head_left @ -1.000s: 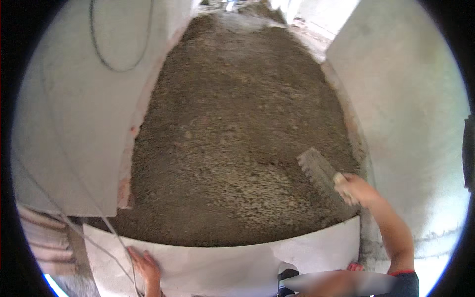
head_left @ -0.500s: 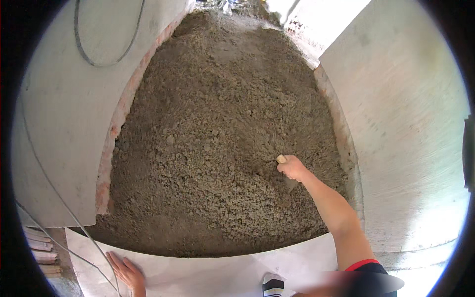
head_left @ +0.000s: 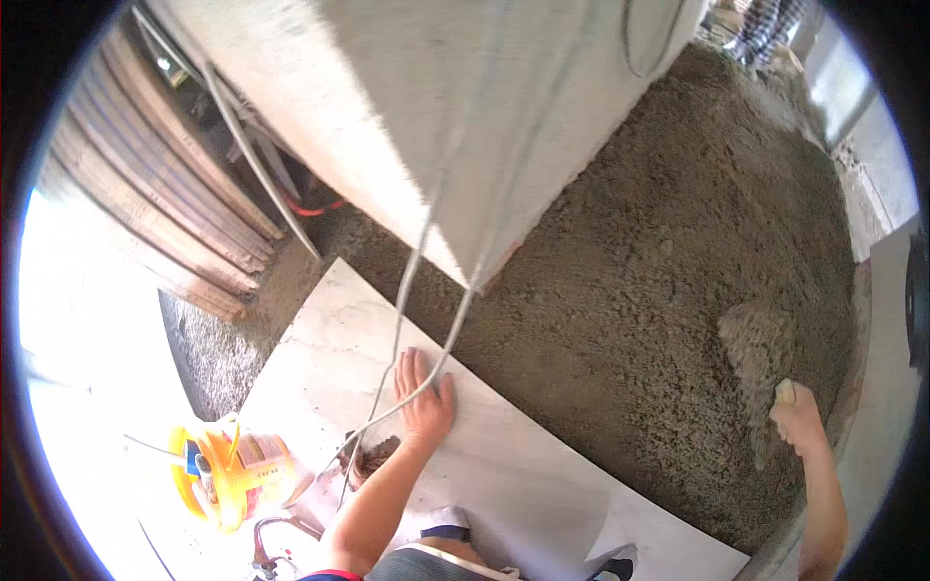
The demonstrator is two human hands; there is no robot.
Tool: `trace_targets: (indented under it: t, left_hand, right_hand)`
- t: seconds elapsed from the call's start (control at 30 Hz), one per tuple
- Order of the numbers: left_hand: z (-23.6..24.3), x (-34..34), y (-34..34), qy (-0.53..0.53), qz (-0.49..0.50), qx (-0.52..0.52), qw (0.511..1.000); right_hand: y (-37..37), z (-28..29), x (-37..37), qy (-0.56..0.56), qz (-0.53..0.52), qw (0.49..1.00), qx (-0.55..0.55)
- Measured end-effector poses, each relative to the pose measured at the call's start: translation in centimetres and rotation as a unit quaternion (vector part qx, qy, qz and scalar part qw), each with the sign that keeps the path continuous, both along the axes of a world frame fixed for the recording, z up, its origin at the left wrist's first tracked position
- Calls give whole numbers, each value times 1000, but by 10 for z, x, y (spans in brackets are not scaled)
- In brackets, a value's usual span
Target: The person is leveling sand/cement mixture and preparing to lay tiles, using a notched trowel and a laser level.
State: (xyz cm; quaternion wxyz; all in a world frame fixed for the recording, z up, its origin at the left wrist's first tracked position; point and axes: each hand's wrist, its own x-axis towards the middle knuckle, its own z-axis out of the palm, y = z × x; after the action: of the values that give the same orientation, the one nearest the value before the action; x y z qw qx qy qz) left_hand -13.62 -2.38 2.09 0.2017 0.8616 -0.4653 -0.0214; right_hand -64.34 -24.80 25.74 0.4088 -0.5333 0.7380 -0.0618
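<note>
My left hand (head_left: 422,407) lies flat on a white veined tile (head_left: 320,329), fingers stretched toward its far edge, beside two pale cables (head_left: 449,341) that cross the tile. On the right, my right hand (head_left: 799,426) grips the light handle of a trowel (head_left: 751,344), whose mortar-coated blade is blurred over the rough grey-brown mortar bed (head_left: 668,232). The tile borders this bed along a straight, diagonal edge. One of my feet (head_left: 446,523), in a sock or shoe, shows on the tile below.
A yellow bucket (head_left: 247,479) holding tools stands at the lower left. Long stacked boards or tiles (head_left: 155,184) lean at the upper left. A pale wall (head_left: 407,107) juts in from above. A person in plaid (head_left: 765,29) appears at the far top right.
The view has swung left, bringing the bucket and stack into sight. My right hand has swept the trowel across the mortar. My left hand stays on the tile.
</note>
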Motion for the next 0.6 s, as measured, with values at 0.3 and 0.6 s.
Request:
trace_targets:
  t: [0.3,0.6]
  left_hand:
    - [-3,16,22,94,77,-66,990]
    - [5,15,13,114,66,-95,987]
  right_hand:
    - [25,-14,215,-77,190,925,319]
    - [-25,-121,408,-211,186,857,431]
